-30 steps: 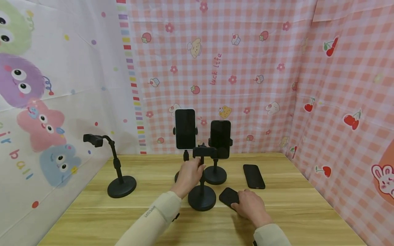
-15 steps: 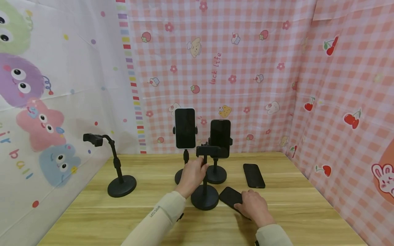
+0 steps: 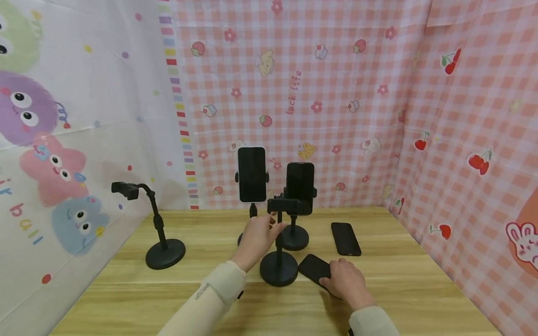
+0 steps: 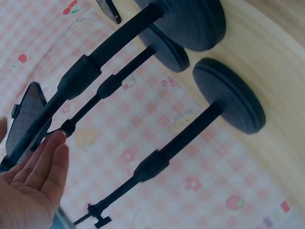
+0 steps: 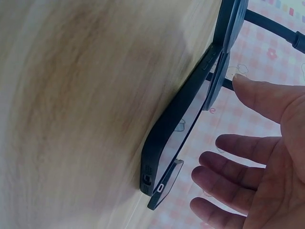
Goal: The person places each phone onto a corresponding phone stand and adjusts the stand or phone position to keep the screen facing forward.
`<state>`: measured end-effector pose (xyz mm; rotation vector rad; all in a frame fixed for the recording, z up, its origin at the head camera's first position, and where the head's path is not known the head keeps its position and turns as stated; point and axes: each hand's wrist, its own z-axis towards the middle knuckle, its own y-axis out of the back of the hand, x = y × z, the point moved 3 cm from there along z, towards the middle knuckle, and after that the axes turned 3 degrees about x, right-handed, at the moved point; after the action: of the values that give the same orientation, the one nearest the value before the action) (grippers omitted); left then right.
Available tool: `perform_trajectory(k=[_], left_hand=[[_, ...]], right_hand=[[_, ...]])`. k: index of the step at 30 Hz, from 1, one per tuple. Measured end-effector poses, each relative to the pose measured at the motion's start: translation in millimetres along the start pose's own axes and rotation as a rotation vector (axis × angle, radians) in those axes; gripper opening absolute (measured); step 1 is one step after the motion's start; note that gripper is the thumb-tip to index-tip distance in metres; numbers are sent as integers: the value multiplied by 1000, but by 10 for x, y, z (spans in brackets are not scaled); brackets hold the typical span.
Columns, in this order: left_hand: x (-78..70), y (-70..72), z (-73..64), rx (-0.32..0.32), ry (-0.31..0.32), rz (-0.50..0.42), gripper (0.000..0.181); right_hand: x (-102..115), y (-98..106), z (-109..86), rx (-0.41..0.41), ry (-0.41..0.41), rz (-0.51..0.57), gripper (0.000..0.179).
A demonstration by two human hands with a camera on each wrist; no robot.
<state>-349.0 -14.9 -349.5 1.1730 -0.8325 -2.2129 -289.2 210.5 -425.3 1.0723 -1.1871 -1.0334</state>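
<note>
A black phone stand (image 3: 279,268) with a round base and a bare clamp on top stands in the middle of the table. My left hand (image 3: 257,238) is at its pole; in the left wrist view the fingers (image 4: 45,167) extend loosely alongside the pole without wrapping it. To the right of the base lies a dark phone (image 3: 314,269), screen up. My right hand (image 3: 349,282) is over that phone's near end. In the right wrist view its thumb and fingers are spread, with a gap between them and the phone.
Behind are two more stands, one bearing a white-edged phone (image 3: 252,175), the other a black phone (image 3: 300,186). Another phone (image 3: 346,239) lies flat at the right. A stand with a bent neck (image 3: 166,253) is at the left. Patterned cloth (image 3: 328,84) walls the table.
My left hand shifted the front stand slightly right, then its fingers loosened from the pole and drew back left. My right hand moved a little right over the lying phone.
</note>
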Motion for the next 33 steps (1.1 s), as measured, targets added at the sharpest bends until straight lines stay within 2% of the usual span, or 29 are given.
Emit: perform_trajectory(k=[2,8,13,18,23,26,33], left_hand=[[-32,68,-29,-57,-49,-3,50],[-139,295,-77,-243,-277,13,64],[-222,450,-94,-285,-449,43,74],[-321,557,-62,-254,-602,120,72],[-385,625,-11,-226,-685,198,66],[-413,662,21,-187,-691,227,63],[-483,730,73,-32,-649,299,53]], right_hand=[[0,1,-2,-7,0,0,48],[10,18,6,-13,7,-11,48],[9,20,5,-19,7,-3,46],[5,15,1,-7,2,7,46],[3,15,-4,-4,-1,17,46],[2,15,-6,-10,0,16,46],[-1,6,2,-9,-6,11,47]])
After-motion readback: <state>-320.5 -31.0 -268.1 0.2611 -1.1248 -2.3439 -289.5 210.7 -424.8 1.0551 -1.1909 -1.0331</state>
